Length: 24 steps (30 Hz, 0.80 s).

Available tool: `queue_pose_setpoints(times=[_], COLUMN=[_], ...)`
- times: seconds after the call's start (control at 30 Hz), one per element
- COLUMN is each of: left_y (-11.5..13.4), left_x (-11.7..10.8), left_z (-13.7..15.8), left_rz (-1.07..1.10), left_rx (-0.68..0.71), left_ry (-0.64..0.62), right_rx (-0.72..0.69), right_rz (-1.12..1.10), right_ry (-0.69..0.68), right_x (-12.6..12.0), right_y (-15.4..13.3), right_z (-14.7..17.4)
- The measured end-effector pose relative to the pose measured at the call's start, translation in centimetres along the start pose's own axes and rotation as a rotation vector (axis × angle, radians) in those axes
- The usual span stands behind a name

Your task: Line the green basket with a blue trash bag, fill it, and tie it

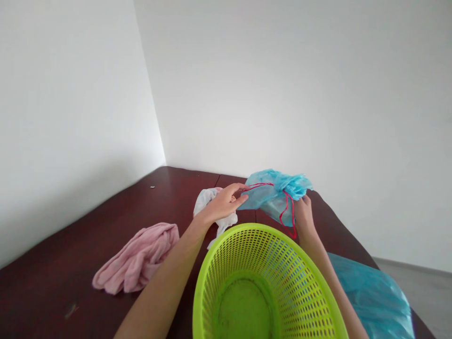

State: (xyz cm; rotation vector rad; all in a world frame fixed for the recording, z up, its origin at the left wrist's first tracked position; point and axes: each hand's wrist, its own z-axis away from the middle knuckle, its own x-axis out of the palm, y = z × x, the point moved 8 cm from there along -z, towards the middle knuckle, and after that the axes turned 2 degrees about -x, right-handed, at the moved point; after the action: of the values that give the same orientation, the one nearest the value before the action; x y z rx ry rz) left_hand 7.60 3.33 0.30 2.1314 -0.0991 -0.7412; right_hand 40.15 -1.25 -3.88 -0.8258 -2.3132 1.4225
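A translucent blue plastic bag (270, 205) with red drawstrings (286, 202) lies beyond the basket, its neck gathered into a ruffled bunch. My left hand (224, 205) reaches to the bag's left side, its fingertips on one loop of the drawstring. At the right of the gathered neck, my right hand (305, 216) is closed against the bag, with fingers curled and partly hidden. The other red loop hangs beside that wrist. A white plastic bag (206, 200) with something pinkish in it sits behind my left hand.
An oval lime-green plastic basket (243, 301) stands between my forearms, nearest the camera. A crumpled pink cloth (139, 259) lies left on the dark red-brown table (70, 263). Another blue plastic bag (374, 296) is at the right edge. White walls (282, 84) rise behind.
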Motion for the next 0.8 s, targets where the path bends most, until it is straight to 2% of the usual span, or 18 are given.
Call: queue_pose_setpoints(times=[0.13,0.2,0.27,0.37,0.47,0.57,0.67,0.8], left_y=[2.3,3.1,2.9,1.7,1.3,0.6,-0.7,-1.4], left_x=[-0.8,-0.5,0.5,2.3,3.9,4.2,3.3,2.4], left_z=[0.2,0.2,0.2,0.0,0.0,-0.4,-1.0,-1.2], left_rz=[-0.113,-0.178,-0.189,-0.085,-0.049,-0.105,-0.071,0.093], left_rx=[0.110,0.151,0.125,0.047,0.081,0.082,-0.034,-0.115], left_ry=[0.100,0.094,0.042,-0.059,-0.134,-0.104,0.011,0.071], right_rx=[-0.062,-0.105,-0.121,-0.092,-0.086,-0.129,-0.257,-0.554], right_rz=[0.045,0.062,0.068,0.118,0.218,0.301,0.322,0.249], right_ry=[-0.077,-0.144,-0.221,-0.282,-0.293,-0.330,-0.313,-0.356], right_x=[1.4,2.5,3.8,5.1,5.8,6.3,5.8,5.5], right_y=[-2.6,-3.7,-3.9,-2.7,-0.9,-0.1,-1.7,-5.9], right_z=[1.3,2.1,2.8,3.3,3.2,2.9,2.8,4.0])
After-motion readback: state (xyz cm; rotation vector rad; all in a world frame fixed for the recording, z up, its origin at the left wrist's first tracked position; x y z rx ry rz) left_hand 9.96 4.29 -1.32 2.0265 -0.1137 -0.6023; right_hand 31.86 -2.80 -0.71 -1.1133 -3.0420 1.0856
